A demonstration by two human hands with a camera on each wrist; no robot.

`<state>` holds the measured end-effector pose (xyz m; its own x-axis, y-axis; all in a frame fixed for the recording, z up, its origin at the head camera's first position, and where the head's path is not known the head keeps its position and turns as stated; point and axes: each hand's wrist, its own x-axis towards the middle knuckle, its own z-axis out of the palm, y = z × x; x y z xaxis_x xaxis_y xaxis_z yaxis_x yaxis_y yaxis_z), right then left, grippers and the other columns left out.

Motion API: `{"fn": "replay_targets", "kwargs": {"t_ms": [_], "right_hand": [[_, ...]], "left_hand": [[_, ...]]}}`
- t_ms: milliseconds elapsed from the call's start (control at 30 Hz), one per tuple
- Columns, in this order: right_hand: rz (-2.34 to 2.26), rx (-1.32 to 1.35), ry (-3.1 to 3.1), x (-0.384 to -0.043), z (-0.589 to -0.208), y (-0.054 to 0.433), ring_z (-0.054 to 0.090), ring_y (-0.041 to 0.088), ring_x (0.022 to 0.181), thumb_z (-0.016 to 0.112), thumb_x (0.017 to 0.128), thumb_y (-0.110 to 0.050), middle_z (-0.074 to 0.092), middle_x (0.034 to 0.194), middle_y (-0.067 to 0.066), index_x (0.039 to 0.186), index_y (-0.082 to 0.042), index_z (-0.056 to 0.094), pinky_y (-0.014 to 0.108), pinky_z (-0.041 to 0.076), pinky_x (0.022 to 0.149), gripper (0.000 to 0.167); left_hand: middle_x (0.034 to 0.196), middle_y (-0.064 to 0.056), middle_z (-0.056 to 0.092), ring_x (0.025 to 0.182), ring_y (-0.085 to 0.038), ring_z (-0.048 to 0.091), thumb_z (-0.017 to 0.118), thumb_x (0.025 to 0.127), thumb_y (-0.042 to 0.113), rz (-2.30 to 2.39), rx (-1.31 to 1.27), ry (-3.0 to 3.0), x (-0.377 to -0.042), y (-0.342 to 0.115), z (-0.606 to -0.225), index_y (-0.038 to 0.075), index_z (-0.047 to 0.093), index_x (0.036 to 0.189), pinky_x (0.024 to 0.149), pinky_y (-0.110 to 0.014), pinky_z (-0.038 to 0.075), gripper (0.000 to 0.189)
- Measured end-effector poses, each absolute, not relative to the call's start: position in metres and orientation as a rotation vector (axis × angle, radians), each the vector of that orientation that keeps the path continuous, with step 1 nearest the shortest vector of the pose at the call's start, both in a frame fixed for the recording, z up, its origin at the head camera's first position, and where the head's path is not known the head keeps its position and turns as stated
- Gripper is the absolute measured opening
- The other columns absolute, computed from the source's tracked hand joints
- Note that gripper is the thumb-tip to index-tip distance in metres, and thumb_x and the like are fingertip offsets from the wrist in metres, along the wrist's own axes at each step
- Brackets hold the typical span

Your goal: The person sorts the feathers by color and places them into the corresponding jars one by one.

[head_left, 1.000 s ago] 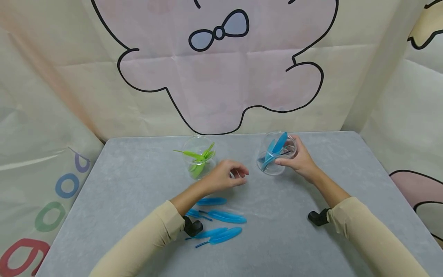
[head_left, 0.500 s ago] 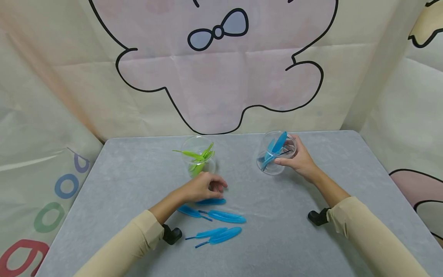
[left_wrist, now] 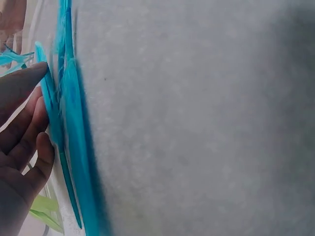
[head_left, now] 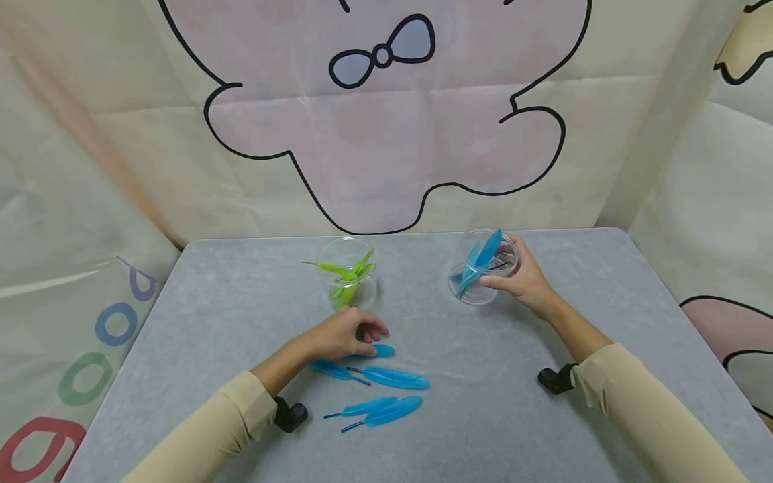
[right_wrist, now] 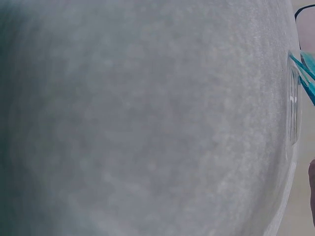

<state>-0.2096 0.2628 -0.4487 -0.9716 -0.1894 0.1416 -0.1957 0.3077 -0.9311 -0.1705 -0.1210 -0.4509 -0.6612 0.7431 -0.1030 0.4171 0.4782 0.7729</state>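
Observation:
My left hand point(head_left: 347, 333) is low over the table, its thumb and fingers at a blue feather point(head_left: 384, 350), the farthest of several loose ones. In the left wrist view the thumb and fingertips pinch that feather point(left_wrist: 51, 108), and other blue feathers point(left_wrist: 81, 142) lie right beside it. My right hand point(head_left: 525, 285) grips the side of a clear plastic cup point(head_left: 477, 299) at the back right. Blue feathers point(head_left: 488, 249) stand tilted inside that cup. Only the cup's base point(right_wrist: 294, 110) and a bit of hand show at the right wrist view's edge.
Left of the held cup stands another clear cup point(head_left: 329, 251) with green feathers point(head_left: 347, 293), just behind my left hand. Several blue feathers point(head_left: 395, 378) lie on the grey table point(head_left: 471, 416) in front of it. A printed curtain point(head_left: 362, 147) hangs behind the table.
My left hand has moved left and toward me, from between the cups down to the farthest loose feather. The right hand and its cup have stayed in place.

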Motion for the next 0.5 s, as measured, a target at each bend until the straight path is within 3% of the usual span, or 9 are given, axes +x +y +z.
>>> {"fn": "replay_targets", "kwargs": {"t_ms": [500], "right_hand": [[1.828,0.382,-2.514,-0.2080,-0.4489,0.2623,0.050,0.016,0.116,0.078,0.085,-0.001,0.041,0.139,0.018,0.151,-0.012,0.027,0.017,0.051,0.081,0.084]], "left_hand": [[0.085,0.004,0.066,0.079,-0.009,0.060,0.079,0.082,0.001,0.996,1.021,2.344,-0.1678,-0.1192,-0.4529,0.003,0.072,0.109,0.074,-0.024,0.053,0.028]]}}
